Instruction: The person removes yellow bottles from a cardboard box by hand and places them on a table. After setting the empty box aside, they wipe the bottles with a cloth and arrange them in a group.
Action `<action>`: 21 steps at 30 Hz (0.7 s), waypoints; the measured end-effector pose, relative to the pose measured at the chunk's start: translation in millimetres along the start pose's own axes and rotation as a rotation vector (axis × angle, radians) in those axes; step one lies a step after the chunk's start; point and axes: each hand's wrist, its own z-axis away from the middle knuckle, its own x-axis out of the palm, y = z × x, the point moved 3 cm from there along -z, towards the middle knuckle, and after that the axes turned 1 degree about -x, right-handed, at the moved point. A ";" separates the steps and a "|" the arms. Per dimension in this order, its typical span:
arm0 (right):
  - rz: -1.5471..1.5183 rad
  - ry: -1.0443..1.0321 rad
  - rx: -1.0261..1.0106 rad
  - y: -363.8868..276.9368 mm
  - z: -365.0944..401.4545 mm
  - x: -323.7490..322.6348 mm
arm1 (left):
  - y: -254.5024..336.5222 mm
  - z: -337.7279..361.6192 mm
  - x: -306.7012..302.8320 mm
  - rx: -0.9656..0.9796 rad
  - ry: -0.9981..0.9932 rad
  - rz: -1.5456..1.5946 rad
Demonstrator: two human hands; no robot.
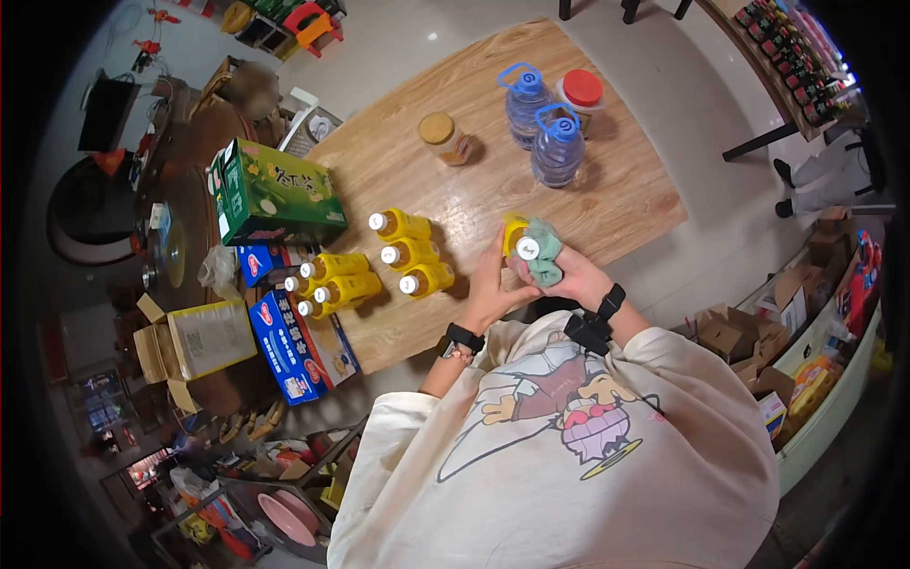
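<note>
Close to the table's near edge, my left hand (pixel 487 292) is closed around a yellow bottle (pixel 516 233) with a white cap. The cap points up toward me. A pale green cloth (pixel 545 248) is bunched against the bottle's right side, and my right hand (pixel 574 275) is wrapped around it, pressing it to the bottle. Both hands are close together. Left of them, three similar yellow bottles (pixel 415 252) stand in a row. Further left is another cluster of several yellow bottles (pixel 339 281), also white-capped.
The wooden table (pixel 379 142) carries a brown-lidded jar (pixel 447 139), two large clear bottles (pixel 557 156) with blue handles and a red-lidded jar (pixel 581 93). On the left are a green carton (pixel 284 194), blue boxes (pixel 289 353) and an open carton (pixel 210 339). Cardboard boxes (pixel 735 332) lie right.
</note>
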 end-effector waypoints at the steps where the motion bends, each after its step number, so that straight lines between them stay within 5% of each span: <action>1: -0.062 0.051 -0.019 0.9 1.1 -1.3 | -11.2 2.7 6.2 -0.024 -0.008 -0.022; 6: -0.017 0.296 -0.146 5.8 0.5 -0.7 | -34.4 15.3 13.3 -0.056 -0.079 -0.092; 11: -0.213 0.326 0.020 9.6 -4.0 -29.3 | -44.8 30.1 16.3 -0.187 -0.229 -0.094; 18: 0.007 0.374 -0.016 14.0 6.5 -13.2 | -65.5 33.9 6.9 -0.065 -0.222 -0.070; 21: 0.085 0.355 0.049 18.5 -0.5 -14.8 | -82.9 31.9 7.2 -0.090 -0.038 -0.136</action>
